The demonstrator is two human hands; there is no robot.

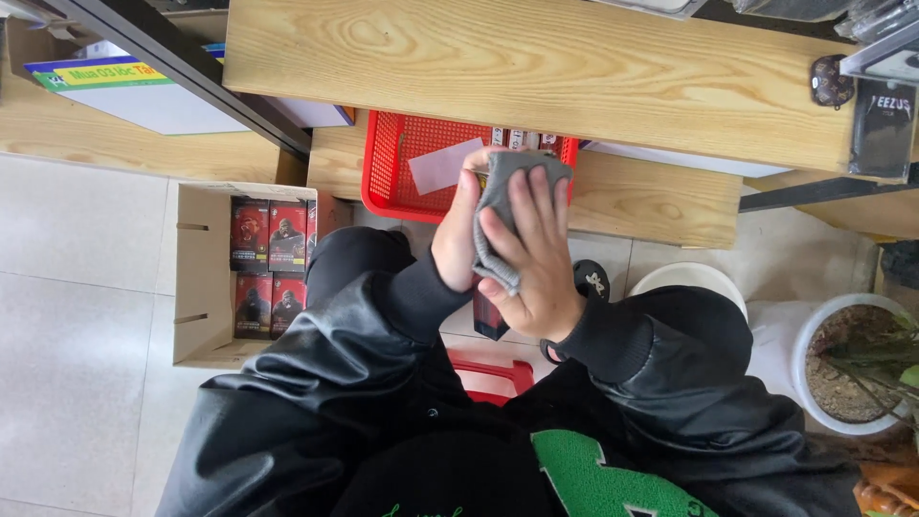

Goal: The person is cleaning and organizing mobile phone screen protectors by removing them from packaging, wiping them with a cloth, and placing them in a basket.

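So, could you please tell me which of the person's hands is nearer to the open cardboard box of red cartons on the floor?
Left. The left hand is closer to the cardboard box; the right hand, pressing the grey cloth, lies farther away.

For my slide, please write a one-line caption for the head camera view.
Both hands, left hand and right hand, press a grey cloth around a dark box above a red basket.
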